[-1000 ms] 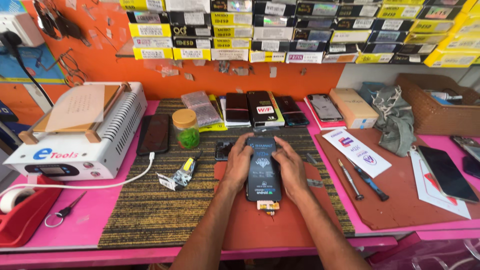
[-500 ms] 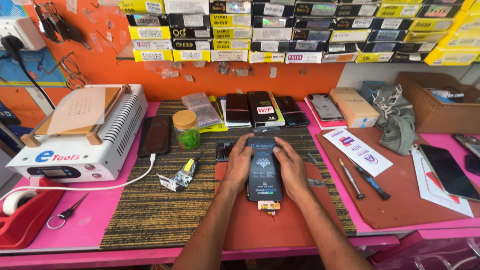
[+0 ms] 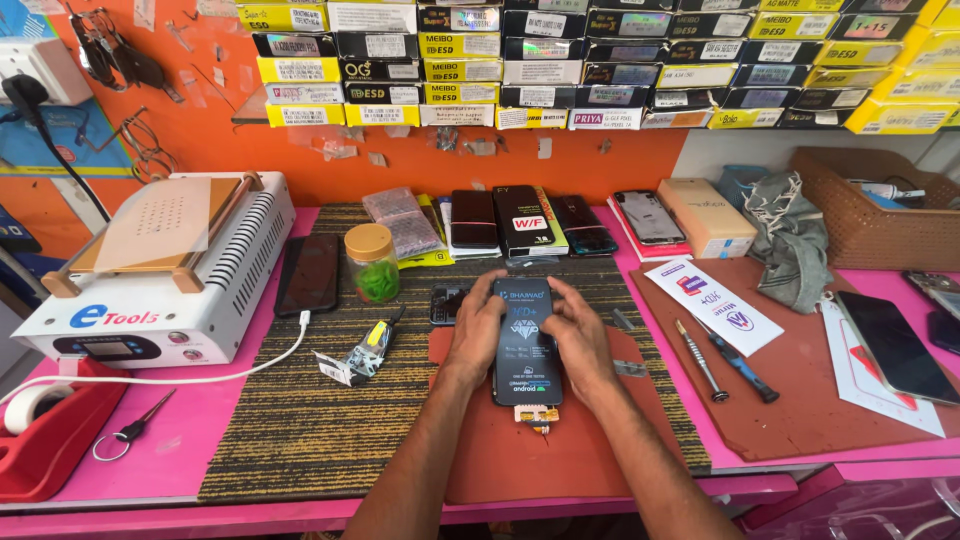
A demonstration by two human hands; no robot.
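The left hand [image 3: 478, 335] and the right hand [image 3: 580, 340] both press on a dark phone display panel [image 3: 525, 340], one on each long edge, with the fingers curved over its upper corners. The panel lies flat on an orange work mat [image 3: 560, 450] in the middle of the pink bench [image 3: 190, 450], directly between the two hands, and its long axis runs away from the person, with a small flex connector [image 3: 537, 414] at the near end. Both hands are equally near to it. To the left stand a white heating machine [image 3: 160, 270] and a jar with green content [image 3: 372, 262]; to the right lie two screwdrivers [image 3: 722, 362]. Compared with the earlier frames, hands and panel keep almost the same place.
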